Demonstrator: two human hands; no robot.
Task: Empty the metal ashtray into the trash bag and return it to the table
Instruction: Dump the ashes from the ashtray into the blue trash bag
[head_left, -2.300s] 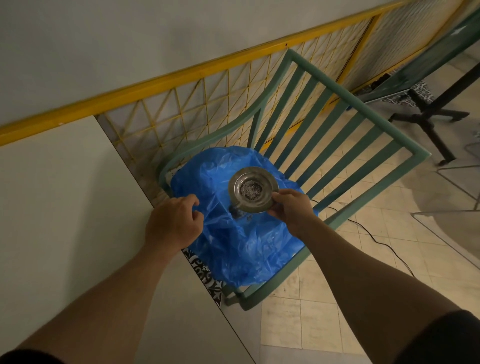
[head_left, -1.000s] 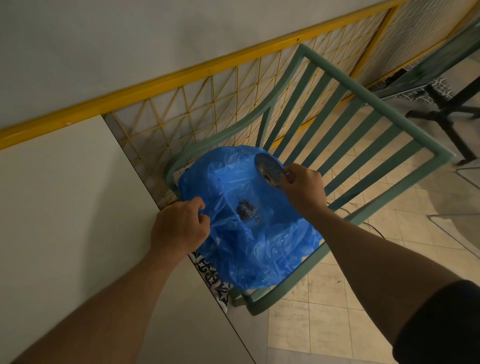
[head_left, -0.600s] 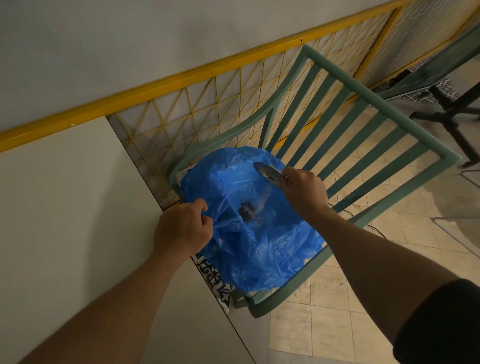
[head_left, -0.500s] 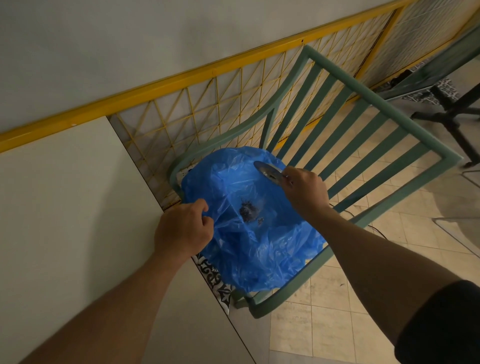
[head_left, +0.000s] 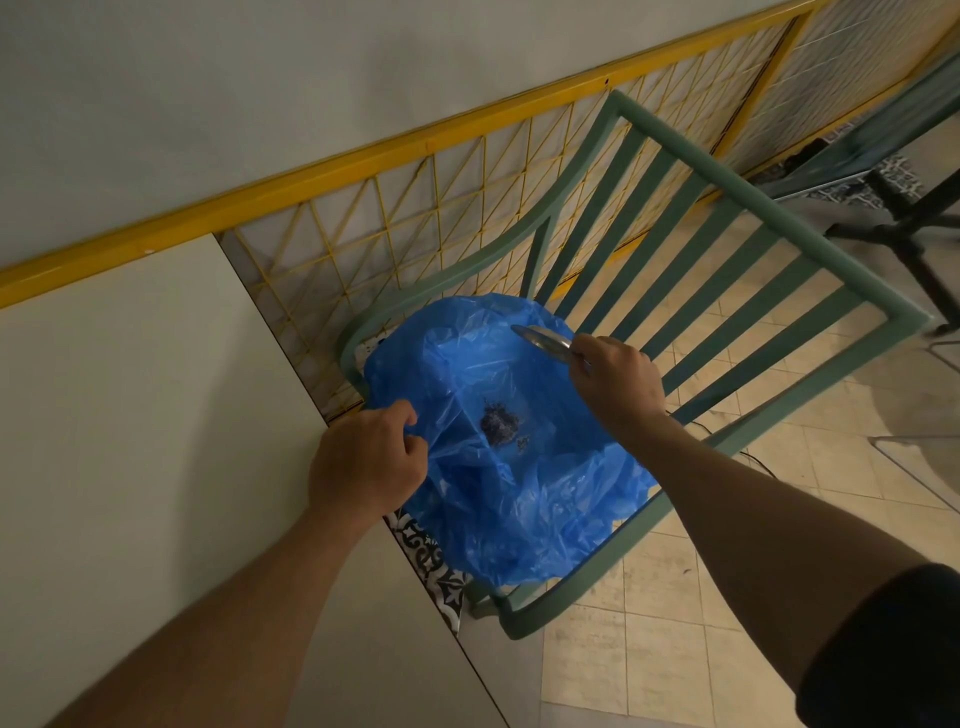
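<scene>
Nearest the camera, two bare forearms reached forward, the right one ending in a dark sleeve (head_left: 883, 649) at the lower corner. A pale table (head_left: 130, 467) filled the left side, its edge running diagonally down past a strip of patterned black-and-white floor tile (head_left: 431, 561).

The left hand (head_left: 366, 462) was at the table's edge, its fingers curled tight and pinching the near rim of the blue trash bag (head_left: 519, 493), holding the mouth of it open. The bag sat on the seat of a green slatted chair (head_left: 727, 270), filling the seat and spilling over its front rail. Inside it, on the blue plastic, lay a small dark heap of ash (head_left: 498, 421), with a few loose specks beside it.

The right hand (head_left: 618, 379) was above the far side of the bag, fingers closed around the rim of the metal ashtray (head_left: 543, 340), which was tipped steeply on edge over the bag's opening so that only its thin silver side showed; its inside could not be seen.

Behind the chair ran a yellow wire-mesh fence (head_left: 415, 208) under a yellow rail, against a pale wall. A thin cable (head_left: 753, 457) lay on the beige floor tiles to the right, and farther off stood a dark stand base (head_left: 914, 234)
</scene>
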